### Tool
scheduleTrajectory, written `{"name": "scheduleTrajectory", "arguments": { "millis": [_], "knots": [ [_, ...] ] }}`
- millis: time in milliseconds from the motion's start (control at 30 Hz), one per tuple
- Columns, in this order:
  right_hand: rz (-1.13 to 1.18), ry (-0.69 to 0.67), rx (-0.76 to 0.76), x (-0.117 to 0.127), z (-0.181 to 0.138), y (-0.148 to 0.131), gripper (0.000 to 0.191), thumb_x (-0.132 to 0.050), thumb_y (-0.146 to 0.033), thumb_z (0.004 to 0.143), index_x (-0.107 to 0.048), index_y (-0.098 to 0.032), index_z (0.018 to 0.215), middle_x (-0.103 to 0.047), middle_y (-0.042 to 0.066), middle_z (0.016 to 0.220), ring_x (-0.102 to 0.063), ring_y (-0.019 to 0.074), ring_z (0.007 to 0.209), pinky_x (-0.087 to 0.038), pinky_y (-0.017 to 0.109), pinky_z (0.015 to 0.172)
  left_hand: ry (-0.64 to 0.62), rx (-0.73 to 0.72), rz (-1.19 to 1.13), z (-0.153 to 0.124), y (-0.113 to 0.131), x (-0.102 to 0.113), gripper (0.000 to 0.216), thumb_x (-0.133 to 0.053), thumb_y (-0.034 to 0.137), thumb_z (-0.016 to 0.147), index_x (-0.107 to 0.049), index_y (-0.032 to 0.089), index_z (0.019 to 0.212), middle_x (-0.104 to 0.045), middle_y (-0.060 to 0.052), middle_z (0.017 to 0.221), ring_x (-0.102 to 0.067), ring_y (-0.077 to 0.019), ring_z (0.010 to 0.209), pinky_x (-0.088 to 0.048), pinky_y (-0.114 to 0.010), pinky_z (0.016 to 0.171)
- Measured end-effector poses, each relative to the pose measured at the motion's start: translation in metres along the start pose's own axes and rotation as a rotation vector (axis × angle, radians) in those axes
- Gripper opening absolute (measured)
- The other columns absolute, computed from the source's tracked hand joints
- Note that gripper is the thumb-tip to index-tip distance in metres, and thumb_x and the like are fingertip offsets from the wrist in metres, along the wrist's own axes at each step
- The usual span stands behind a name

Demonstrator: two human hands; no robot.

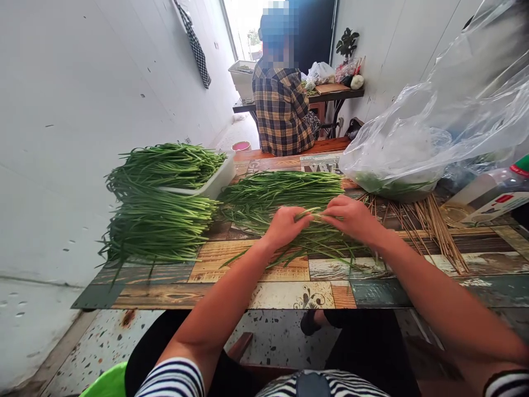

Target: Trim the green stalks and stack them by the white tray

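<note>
Between my two hands a few green chive stalks are stretched. My left hand pinches them from the left, thumb against fingers. From the right, my right hand closes on the other end; whether it also holds a skewer cannot be seen. Loose chives lie scattered on the table under both hands. Just beyond them a flat bundle of chives is spread sideways. Thin wooden skewers lie in a loose heap right of my right hand.
A white tray heaped with chives stands at left, with a chive pile before it. At right are a clear plastic bag and a bottle. A person in a plaid shirt sits beyond the patterned table, back turned.
</note>
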State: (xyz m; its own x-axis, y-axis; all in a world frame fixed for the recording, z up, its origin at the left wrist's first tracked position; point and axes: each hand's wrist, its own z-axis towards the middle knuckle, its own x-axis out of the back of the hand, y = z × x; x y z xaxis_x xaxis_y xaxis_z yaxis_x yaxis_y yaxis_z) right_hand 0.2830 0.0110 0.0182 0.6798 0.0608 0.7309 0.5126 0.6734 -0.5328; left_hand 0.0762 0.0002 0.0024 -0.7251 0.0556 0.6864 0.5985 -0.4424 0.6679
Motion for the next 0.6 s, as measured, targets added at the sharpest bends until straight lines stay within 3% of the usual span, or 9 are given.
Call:
{"name": "scheduleTrajectory", "arguments": {
  "millis": [100,200,267,333,400,467,600],
  "knots": [
    [0.260,0.002,-0.237,-0.008,0.001,0.003,0.038,-0.058,-0.051,0.081,-0.071,-0.018,0.069,-0.065,0.004,0.070,-0.054,0.0149,0.065,-0.041,0.028,0.060,0.073,-0.069,0.028,0.000,-0.001,-0.002,0.023,-0.057,0.031,0.087,-0.068,0.017,0.073,-0.067,0.000,0.069,-0.056,-0.0117,0.065,-0.041,-0.023,0.066],
    [0.592,0.138,-0.473,-0.012,0.004,0.014,0.042,-0.063,-0.058,0.073,-0.069,-0.016,0.073,-0.062,0.003,0.066,-0.048,0.0117,0.057,-0.036,0.027,0.051,0.188,-0.174,0.091,-0.001,-0.004,-0.006,0.016,-0.059,0.030,0.086,-0.070,0.018,0.085,-0.070,-0.003,0.080,-0.059,-0.0146,0.076,-0.044,-0.026,0.074],
    [0.703,0.275,-0.535,-0.010,0.006,0.023,0.044,-0.067,-0.060,0.068,-0.068,-0.017,0.074,-0.061,0.003,0.065,-0.044,0.0107,0.054,-0.032,0.027,0.048,0.225,-0.191,0.093,-0.001,-0.005,-0.007,0.015,-0.059,0.028,0.086,-0.070,0.019,0.087,-0.071,-0.004,0.082,-0.059,-0.0154,0.078,-0.044,-0.027,0.076],
    [0.651,0.377,-0.555,-0.007,0.007,0.028,0.044,-0.070,-0.061,0.064,-0.064,-0.017,0.067,-0.055,0.001,0.058,-0.039,0.0100,0.050,-0.030,0.027,0.047,0.246,-0.133,0.049,-0.001,-0.004,-0.005,0.017,-0.057,0.029,0.086,-0.069,0.018,0.081,-0.069,-0.004,0.077,-0.059,-0.0147,0.073,-0.044,-0.027,0.073],
    [0.475,0.394,-0.536,-0.004,0.006,0.027,0.046,-0.071,-0.062,0.063,-0.057,-0.019,0.056,-0.047,-0.001,0.051,-0.036,0.0099,0.048,-0.030,0.027,0.048,0.261,-0.059,-0.023,-0.001,-0.001,-0.001,0.022,-0.054,0.031,0.088,-0.066,0.017,0.075,-0.067,-0.002,0.073,-0.056,-0.0130,0.068,-0.043,-0.025,0.068],
    [0.256,0.331,-0.424,-0.006,0.005,0.021,0.046,-0.069,-0.060,0.067,-0.055,-0.019,0.053,-0.048,0.000,0.053,-0.040,0.0120,0.052,-0.033,0.028,0.052,0.284,-0.028,-0.096,-0.001,0.003,0.005,0.027,-0.051,0.033,0.089,-0.063,0.017,0.072,-0.065,-0.001,0.071,-0.055,-0.0115,0.066,-0.042,-0.023,0.066],
    [-0.156,0.104,-0.037,-0.023,0.004,0.014,0.021,-0.065,-0.040,0.080,-0.070,-0.020,0.077,-0.060,0.007,0.081,-0.051,0.0209,0.080,-0.040,0.034,0.073,0.348,-0.003,-0.169,0.000,0.004,0.012,0.030,-0.041,0.038,0.094,-0.059,0.018,0.082,-0.060,0.001,0.068,-0.053,-0.0103,0.066,-0.042,-0.022,0.068]
  ]
}}
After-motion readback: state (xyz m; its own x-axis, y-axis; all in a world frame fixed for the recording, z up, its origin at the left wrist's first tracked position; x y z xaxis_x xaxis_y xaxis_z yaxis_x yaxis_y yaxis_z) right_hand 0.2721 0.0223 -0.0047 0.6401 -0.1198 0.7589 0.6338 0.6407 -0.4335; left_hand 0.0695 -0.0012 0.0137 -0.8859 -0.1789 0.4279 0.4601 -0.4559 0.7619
